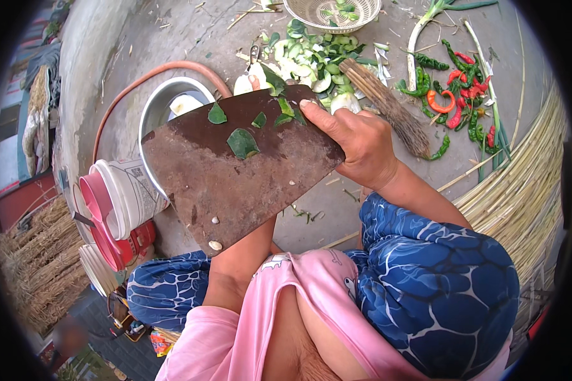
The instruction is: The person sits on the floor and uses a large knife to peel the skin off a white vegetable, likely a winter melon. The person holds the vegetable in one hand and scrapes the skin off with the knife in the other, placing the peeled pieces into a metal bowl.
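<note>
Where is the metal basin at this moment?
In the head view, the metal basin sits left of centre, within the curve of the orange hose and just beyond the white bucket, partly hidden by the brown board.

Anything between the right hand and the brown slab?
Nothing visible: the right hand grips the brown slab at its right side, thumb on the upper face. Green scraps lie on that face, the nearest close to the thumb tip. The underside is hidden, so can't tell there.
</note>
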The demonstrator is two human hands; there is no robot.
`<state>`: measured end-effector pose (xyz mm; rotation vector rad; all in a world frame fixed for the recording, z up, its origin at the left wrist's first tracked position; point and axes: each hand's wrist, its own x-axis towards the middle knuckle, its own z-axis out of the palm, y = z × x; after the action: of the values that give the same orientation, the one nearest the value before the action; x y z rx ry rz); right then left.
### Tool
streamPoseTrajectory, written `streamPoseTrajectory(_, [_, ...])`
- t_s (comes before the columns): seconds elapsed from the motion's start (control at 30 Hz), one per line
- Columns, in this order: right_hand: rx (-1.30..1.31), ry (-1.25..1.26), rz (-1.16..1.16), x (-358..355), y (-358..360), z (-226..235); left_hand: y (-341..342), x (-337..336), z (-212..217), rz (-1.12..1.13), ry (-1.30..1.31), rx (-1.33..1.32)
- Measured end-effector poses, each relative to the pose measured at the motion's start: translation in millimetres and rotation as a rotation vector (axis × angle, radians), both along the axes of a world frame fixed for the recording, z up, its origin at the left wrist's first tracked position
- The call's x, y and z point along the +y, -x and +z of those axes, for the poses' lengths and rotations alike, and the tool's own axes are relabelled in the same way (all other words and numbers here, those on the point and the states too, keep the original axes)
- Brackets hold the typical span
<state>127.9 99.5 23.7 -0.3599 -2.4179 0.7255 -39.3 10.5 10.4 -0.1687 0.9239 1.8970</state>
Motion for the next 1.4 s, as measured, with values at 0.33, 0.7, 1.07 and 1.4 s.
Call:
streamPoseTrajectory(0.33, [0.080, 0.247, -0.115, 13, 2, -20, -19, 28, 15, 0.035, 0.098, 0.080])
streamPoseTrajectory(0.7, [-0.004, 0.035, 0.058, 0, -5, 19, -7, 8, 5, -0.034, 0.083, 0.024])
streamPoseTrajectory(1.07, [0.037, 0.111, 0.052, -1, -1, 14, -6, 9, 2, -0.022, 0.085, 0.063])
streamPoseTrajectory(1.4, [-0.005, 0.269, -0.206, 28, -2, -25, -35, 38, 29, 0.014, 0.113, 0.084])
